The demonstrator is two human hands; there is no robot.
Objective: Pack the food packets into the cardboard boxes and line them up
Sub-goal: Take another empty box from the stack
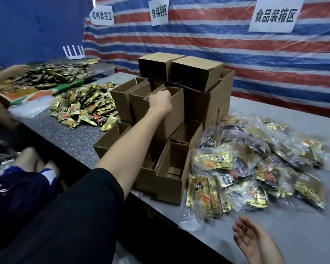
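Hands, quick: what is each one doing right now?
Left hand: grips the rim of an open brown cardboard box in the stack.
Right hand: open, holding nothing, over the grey table.

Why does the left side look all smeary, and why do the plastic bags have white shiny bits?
Head view: the other person's hand at the left edge is smeared by motion blur. Head view: the left hand gripping the cardboard box is sharp. Head view: light glares white off the plastic round the bagged packets, hiding some of the print.
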